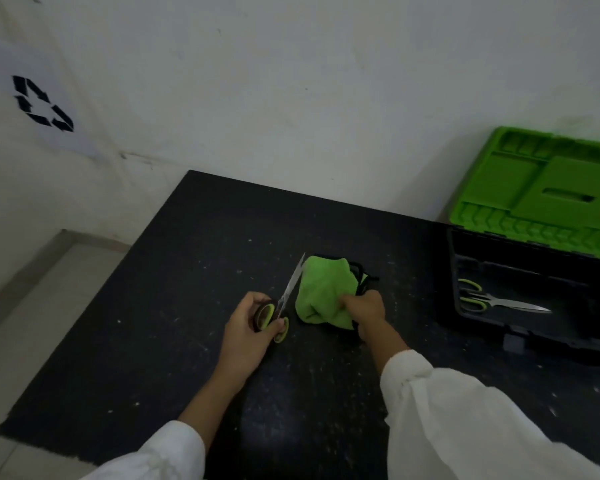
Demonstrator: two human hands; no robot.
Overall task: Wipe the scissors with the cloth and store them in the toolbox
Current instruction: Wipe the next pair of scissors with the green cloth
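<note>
Scissors [290, 285]: in left hand [252, 327], fingers curled round the green-lined handles, which are partly hidden; blades together, pointing away over the black table [136, 323].
Cloth [321, 294]: green, bunched, gripped by right hand [364, 308], just right of the blade; contact cannot be told.
Dark shapes [361, 277]: behind the cloth, mostly covered, unidentifiable.
Toolbox [478, 323]: black, open, far right, cut off by the frame; green lid [541, 188] raised.
Second pair [496, 301]: lying inside the toolbox.
</note>
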